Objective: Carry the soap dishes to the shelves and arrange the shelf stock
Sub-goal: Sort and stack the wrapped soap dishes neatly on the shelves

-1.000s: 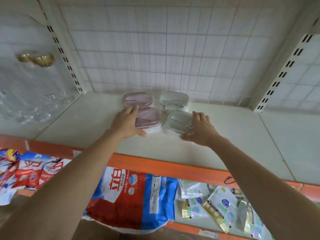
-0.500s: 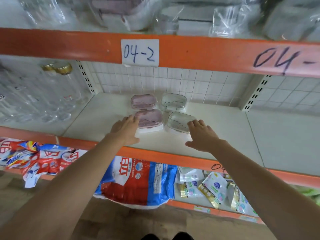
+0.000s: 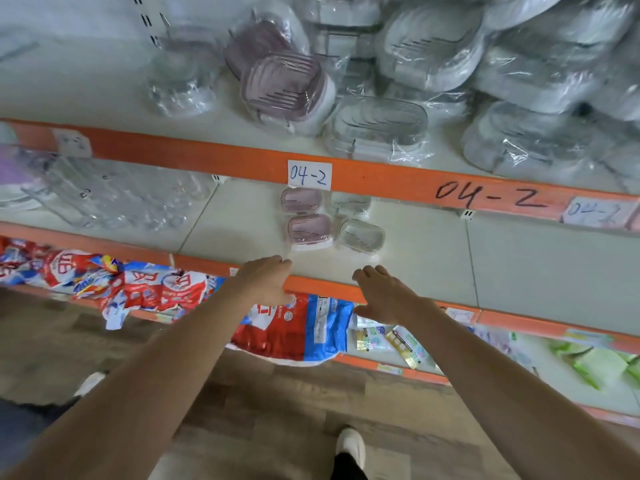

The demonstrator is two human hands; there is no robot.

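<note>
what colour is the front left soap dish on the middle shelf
Pink, with a clear lid: front left soap dish, seen in the head view.

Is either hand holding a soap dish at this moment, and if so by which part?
Nothing is held. The left hand and right hand hover open at the shelf edge, apart from the four soap dishes.

Left hand (image 3: 266,283), right hand (image 3: 384,295) outstretched, fingers relaxed, empty.

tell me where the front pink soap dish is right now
In the head view the front pink soap dish sits mid-shelf below the 04-2 label, left of a clear dish.
</note>
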